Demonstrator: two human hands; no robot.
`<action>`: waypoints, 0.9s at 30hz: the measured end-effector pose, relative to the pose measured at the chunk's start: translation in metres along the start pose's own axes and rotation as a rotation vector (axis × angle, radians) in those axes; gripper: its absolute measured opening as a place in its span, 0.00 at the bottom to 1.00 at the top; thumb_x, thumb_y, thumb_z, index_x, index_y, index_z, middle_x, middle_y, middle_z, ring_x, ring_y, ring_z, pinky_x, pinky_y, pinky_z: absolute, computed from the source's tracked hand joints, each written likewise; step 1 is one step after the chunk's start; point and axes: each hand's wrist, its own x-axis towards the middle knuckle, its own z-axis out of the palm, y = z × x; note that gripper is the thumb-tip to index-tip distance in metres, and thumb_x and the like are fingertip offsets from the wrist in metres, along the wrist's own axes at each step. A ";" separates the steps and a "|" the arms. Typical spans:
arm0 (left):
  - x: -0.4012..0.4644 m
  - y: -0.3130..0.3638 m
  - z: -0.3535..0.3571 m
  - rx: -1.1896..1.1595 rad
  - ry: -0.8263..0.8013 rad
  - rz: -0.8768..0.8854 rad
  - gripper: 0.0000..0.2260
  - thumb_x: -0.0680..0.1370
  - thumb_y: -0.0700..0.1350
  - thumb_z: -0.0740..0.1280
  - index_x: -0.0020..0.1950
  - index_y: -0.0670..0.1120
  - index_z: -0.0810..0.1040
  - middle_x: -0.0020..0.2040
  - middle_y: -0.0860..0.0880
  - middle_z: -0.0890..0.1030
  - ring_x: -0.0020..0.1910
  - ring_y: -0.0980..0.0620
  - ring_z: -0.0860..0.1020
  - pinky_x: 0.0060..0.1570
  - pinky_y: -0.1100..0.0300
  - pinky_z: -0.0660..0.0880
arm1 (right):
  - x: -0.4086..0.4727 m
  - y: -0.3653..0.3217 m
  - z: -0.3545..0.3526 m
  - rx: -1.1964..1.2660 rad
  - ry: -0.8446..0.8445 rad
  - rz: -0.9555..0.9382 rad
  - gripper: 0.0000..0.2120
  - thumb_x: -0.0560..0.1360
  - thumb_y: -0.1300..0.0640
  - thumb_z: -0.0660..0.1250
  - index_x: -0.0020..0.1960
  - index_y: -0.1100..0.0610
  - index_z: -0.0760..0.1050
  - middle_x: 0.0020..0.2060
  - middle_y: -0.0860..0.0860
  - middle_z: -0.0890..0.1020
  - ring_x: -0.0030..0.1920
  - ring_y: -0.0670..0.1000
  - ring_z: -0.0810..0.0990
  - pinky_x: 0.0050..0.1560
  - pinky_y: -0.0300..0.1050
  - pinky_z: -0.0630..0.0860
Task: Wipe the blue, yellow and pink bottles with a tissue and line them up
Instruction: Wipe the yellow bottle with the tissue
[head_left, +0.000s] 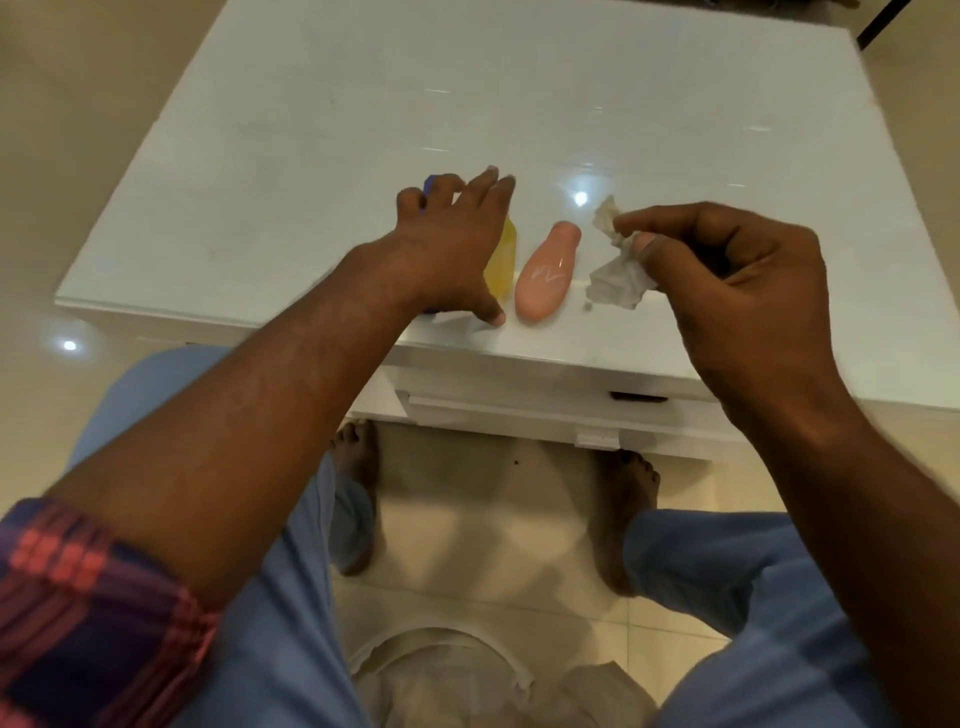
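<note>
White glossy tabletop (311, 156) carries all three bottles near its front edge, lying flat, long axes roughly front-to-back, caps pointing away from the person. L→R: blue bottle (429, 184), mostly hidden under the left hand (452, 244); yellow bottle (504, 260) just beside it, half covered; pink bottle (548, 270) in plain view, apart from both hands. Left arm reaches fwd across the edge, palm down, fingers spread over blue & yellow; grip looks released, though contact w/ blue can't be told. Right hand (727, 291) hovers right of pink, thumb & fingertips pinching a crumpled tissue (615, 275). Blue lies directly under the left hand, so that hand is nearer for a pick-up.
</note>
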 end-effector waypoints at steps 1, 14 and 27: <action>0.001 -0.001 -0.001 -0.009 -0.012 0.008 0.62 0.64 0.63 0.80 0.83 0.49 0.43 0.84 0.48 0.48 0.81 0.40 0.49 0.75 0.38 0.52 | -0.001 0.000 -0.001 0.000 -0.003 -0.001 0.09 0.80 0.57 0.70 0.57 0.53 0.87 0.50 0.47 0.89 0.53 0.47 0.87 0.59 0.52 0.84; -0.021 0.004 -0.032 -0.097 0.173 -0.059 0.55 0.63 0.69 0.75 0.81 0.49 0.54 0.75 0.43 0.66 0.77 0.39 0.59 0.72 0.41 0.58 | 0.004 0.011 -0.002 0.082 0.000 0.118 0.08 0.79 0.54 0.70 0.53 0.51 0.88 0.48 0.48 0.89 0.54 0.49 0.87 0.64 0.56 0.82; -0.057 0.047 -0.019 -0.353 0.328 0.295 0.56 0.63 0.74 0.71 0.82 0.50 0.53 0.79 0.49 0.62 0.80 0.46 0.54 0.75 0.43 0.56 | 0.006 0.003 0.007 0.135 -0.255 0.462 0.13 0.80 0.46 0.71 0.51 0.56 0.85 0.49 0.52 0.88 0.51 0.50 0.88 0.62 0.51 0.84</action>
